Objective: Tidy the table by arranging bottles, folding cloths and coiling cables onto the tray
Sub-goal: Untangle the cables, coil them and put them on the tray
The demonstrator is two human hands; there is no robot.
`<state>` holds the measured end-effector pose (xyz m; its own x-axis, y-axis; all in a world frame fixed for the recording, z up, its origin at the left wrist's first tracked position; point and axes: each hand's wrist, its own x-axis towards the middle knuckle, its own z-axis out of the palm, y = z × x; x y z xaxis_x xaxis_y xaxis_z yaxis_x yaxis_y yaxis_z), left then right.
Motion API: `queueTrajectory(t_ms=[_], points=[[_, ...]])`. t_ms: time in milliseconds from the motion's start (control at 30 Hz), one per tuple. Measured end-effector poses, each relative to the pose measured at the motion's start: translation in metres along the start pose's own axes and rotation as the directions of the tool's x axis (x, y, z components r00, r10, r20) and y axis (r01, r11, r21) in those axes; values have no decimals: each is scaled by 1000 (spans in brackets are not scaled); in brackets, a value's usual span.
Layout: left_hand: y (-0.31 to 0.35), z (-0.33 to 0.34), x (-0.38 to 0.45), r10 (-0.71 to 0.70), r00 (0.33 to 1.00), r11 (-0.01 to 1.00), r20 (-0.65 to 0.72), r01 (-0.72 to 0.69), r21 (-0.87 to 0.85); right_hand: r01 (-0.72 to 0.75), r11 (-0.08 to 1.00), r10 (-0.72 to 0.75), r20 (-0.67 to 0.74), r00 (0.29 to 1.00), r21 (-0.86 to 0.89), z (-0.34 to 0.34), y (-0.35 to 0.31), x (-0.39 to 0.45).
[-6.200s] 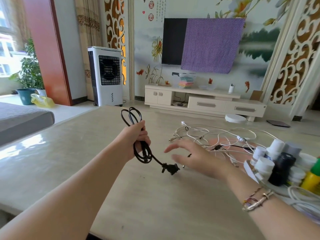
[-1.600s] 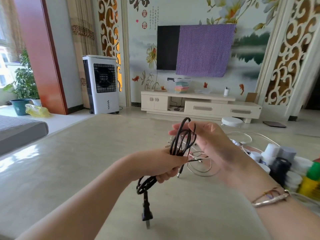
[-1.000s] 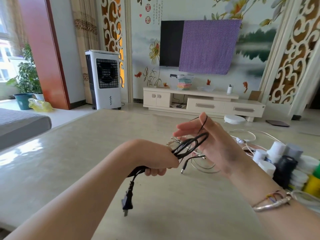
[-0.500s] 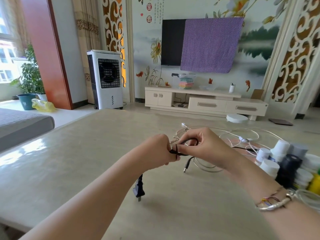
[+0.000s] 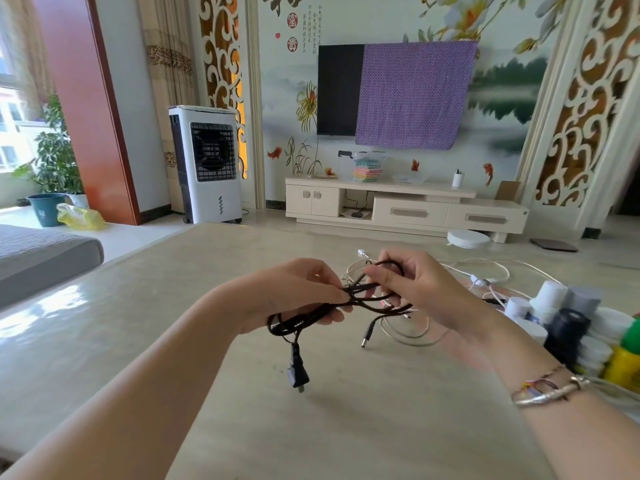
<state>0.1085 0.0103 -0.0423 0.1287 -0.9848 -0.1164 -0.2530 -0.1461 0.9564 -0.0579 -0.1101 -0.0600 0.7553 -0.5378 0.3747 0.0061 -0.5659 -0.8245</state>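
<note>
Both hands hold a black cable (image 5: 360, 299) in the air above the bench (image 5: 104, 341). On the left, the left hand (image 5: 298, 292) has its fingers curled round the gathered loops of the cable, thumb and forefinger pinching the strands where they cross. A small loop sticks out below this hand's wrist side, and from it the plug (image 5: 297, 370) hangs down, just above the bench top. To the right, the right hand (image 5: 415, 289) pinches the upper strands of the same bundle between thumb and fingers, with one loop arching over its forefinger. The cable's thin barrel end (image 5: 367, 336) dangles free between the two hands, below the bundle. A bracelet (image 5: 550, 389) sits on the right wrist.

Behind the right hand, white cables (image 5: 485, 271) lie loose and tangled on the bench. Farther right, near the bench's edge, stands a cluster of bottles (image 5: 554, 299) with white caps, a black bottle (image 5: 568, 330) among them and a yellow bottle with a green top (image 5: 627, 362) at the frame's edge. Whether they stand on a tray cannot be told from here.
</note>
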Motion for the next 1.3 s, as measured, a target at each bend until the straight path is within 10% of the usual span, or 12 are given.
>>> queueTrajectory(t_ms=[533,867,1100,1300], points=[[-13,2,6,-34,980,996,-196,18,-85,-193,962,214,-92,973,191,-9,16,9],[-18,21,16,79,985,985,-151,-54,163,-283,944,276,-61,959,-169,-7,15,8],[-19,29,22,75,946,990,-315,-32,138,-255,947,232,133,964,197,-13,2,6],[-13,33,12,22,992,999,-127,-28,-46,-277,598,305,106,946,752,-27,3,4]])
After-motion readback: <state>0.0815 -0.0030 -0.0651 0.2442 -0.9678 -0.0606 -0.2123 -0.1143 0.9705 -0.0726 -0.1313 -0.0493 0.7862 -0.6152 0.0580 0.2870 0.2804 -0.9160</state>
